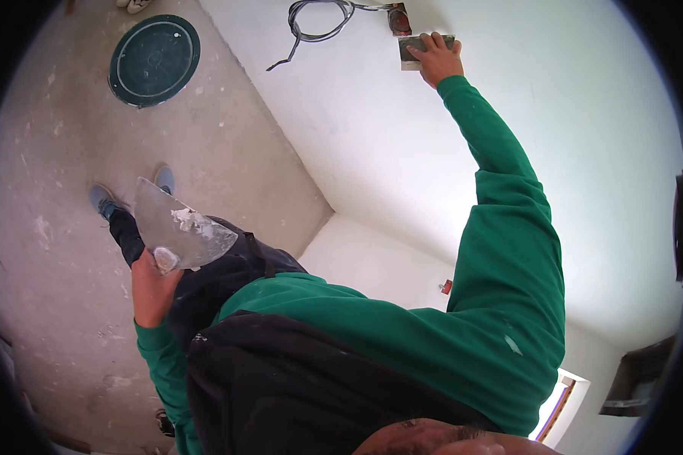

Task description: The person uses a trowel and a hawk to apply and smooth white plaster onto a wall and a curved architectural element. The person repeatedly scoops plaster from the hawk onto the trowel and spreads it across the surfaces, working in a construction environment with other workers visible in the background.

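Note:
My left hand (154, 287) is closed on the near end of a flat greyish plate (159, 220), held out at hip height. White plaster (195, 223) lies in lumps on its right part, and a whitish rounded lump (165, 258) sits beside my thumb. Up on the wall at the right, my right hand (439, 62) presses a dark rectangular scraper (425, 50) with a pale lower edge flat against the surface, fingers spread over its back. Just above it, a wall box (398, 20) with a red inside touches or nearly touches the scraper's upper edge.
From the box a coil of dark cable (320, 34) hangs against the white wall (372, 136). A round dark-green tub or lid (155, 61) rests on the stained concrete floor (61, 174). A second, red wall box (446, 287) shows farther along; a window (558, 406) is at the lower right.

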Available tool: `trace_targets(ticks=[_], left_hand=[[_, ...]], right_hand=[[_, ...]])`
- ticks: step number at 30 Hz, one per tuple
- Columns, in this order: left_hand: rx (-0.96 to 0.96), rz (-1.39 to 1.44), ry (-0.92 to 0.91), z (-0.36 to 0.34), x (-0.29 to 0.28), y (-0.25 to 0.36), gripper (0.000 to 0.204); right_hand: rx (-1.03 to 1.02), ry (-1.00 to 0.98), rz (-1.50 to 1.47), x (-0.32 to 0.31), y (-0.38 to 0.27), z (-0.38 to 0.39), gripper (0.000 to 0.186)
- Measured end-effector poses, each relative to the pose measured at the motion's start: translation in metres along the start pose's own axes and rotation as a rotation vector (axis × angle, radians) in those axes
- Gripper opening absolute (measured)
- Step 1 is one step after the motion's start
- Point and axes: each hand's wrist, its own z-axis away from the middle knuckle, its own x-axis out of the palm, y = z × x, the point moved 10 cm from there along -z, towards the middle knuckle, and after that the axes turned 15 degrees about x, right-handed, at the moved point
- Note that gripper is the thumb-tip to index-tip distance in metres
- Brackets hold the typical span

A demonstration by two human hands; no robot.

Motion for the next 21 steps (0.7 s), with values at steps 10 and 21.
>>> trace_targets(ticks=[10,21], left_hand=[[0.02,-0.04,-0.093,-0.014,-0.019,-0.007,0.038],[0.114,-0.274,-0.193,-0.05,0.004,0.009,0.035]], right_hand=[[0.032,-0.327,0.167,-0.002,-0.015,0.012,0.041],[-0.804,-0.309,-0.99,-0.324,-0.171,0.134,0.066]])
